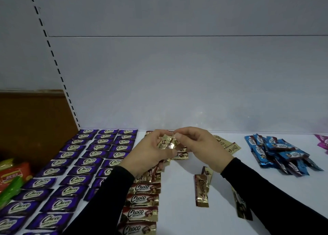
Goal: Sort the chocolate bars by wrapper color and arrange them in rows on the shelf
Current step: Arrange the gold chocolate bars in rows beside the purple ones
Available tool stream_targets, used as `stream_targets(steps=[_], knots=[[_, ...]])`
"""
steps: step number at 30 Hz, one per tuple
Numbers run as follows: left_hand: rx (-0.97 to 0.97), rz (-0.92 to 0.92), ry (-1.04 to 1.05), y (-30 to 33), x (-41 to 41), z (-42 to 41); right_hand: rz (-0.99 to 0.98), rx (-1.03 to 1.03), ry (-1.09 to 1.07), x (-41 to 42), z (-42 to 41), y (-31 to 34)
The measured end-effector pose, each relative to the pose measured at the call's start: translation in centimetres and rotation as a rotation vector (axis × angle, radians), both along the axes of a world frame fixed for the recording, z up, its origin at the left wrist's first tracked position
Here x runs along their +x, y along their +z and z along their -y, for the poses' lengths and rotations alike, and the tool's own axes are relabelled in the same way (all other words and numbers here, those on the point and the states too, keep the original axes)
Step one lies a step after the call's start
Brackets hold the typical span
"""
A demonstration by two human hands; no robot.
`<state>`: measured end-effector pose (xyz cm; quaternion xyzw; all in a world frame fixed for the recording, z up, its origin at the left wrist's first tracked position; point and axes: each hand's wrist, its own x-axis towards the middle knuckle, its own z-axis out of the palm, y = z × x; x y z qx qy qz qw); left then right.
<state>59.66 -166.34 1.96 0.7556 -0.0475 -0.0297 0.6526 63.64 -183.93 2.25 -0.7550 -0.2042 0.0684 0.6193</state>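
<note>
Gold bars [166, 143] in both hands, three purple rows [85, 163]

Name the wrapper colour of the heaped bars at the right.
Blue, with white Choco logos: the heaped bars, head view.

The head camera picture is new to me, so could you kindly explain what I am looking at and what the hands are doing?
No machine here: a person wears a camera on the head, looking forward and down at a white shelf. The left hand has a grip on several gold bars, and the right hand pinches one end of them. On the shelf lie purple bars in neat rows on the left, a gold row beside them, loose gold bars in the middle, and a blue pile on the right, still unsorted. Other packets sit at the far left.
</note>
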Motion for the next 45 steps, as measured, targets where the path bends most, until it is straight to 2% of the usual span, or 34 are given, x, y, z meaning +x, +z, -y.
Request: stream_targets(steps=[8,14,20,23,27,30,33,37,42,45], knots=[[0.018,0.007,-0.011,-0.2,0.0,0.0,-0.079,0.034,-0.075,0.1,0.0,0.0],[0.001,0.043,0.121,-0.4,0.6,-0.8,-0.197,0.183,-0.083,0.8,1.0,0.7],[-0.077,0.051,0.205,-0.3,0.8,-1.3,-0.176,0.141,-0.044,0.8,1.1,0.8],[-0.054,0.048,0.204,-0.4,0.8,-1.3,-0.036,0.013,-0.044,0.8,1.1,0.3],[-0.035,0.04,0.182,-0.4,0.8,-1.3,0.514,-0.303,-0.021,0.6,1.3,0.0],[-0.001,0.046,0.147,-0.4,0.6,-1.2,0.702,-0.455,0.013,0.7,1.3,-0.4],[-0.005,0.035,0.151,-0.3,0.5,-1.0,0.711,-0.486,0.008,0.9,1.6,-0.5],[-0.059,0.004,0.271,-0.2,0.6,-1.6,0.555,-0.475,-0.046,0.3,2.3,-0.2],[-0.098,-0.058,0.358,0.0,0.6,-1.8,0.548,-0.725,0.061,-0.6,2.1,-1.5],[-0.1,-0.066,0.374,0.1,0.7,-1.8,0.541,-0.776,0.085,-0.7,1.5,-1.8]])
